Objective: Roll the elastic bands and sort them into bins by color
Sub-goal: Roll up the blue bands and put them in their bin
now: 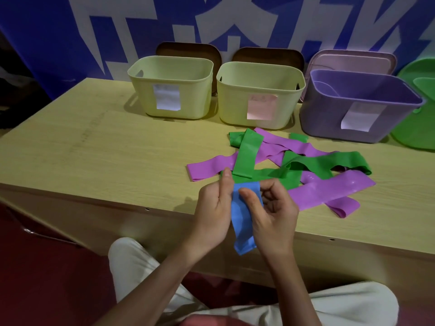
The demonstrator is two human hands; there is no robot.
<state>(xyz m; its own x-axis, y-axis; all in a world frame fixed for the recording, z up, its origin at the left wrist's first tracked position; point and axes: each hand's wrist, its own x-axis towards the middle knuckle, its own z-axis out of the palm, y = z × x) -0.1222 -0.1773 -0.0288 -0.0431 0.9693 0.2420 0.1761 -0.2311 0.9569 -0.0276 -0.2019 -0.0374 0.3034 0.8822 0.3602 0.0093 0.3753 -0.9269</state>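
- From the head camera we see a blue band [243, 222] held up between both hands over the near edge of the wooden table [106, 149]; its upper end sits level with the fingertips and its lower end hangs loose below the palms
- The left hand [213, 212] has its fingers curled round the band's left edge, thumb pointing up
- The right hand [273, 212] pinches the band's upper part, thumb laid across the front of it and fingers curled behind
- Just beyond the hands we find a pile of green bands [247, 156] and purple bands [329, 191] lying flat and crossed over one another on the table
- At the back stand three bins in a row: a pale yellow bin [171, 67] on the left with a white label, a second yellow bin [259, 74] in the middle with a pink label, and a purple bin [362, 85] on the right with a white label
- A green container [419, 128] shows at the right edge, cut off by the frame
- Behind the bins hangs a blue and white banner [58, 31]
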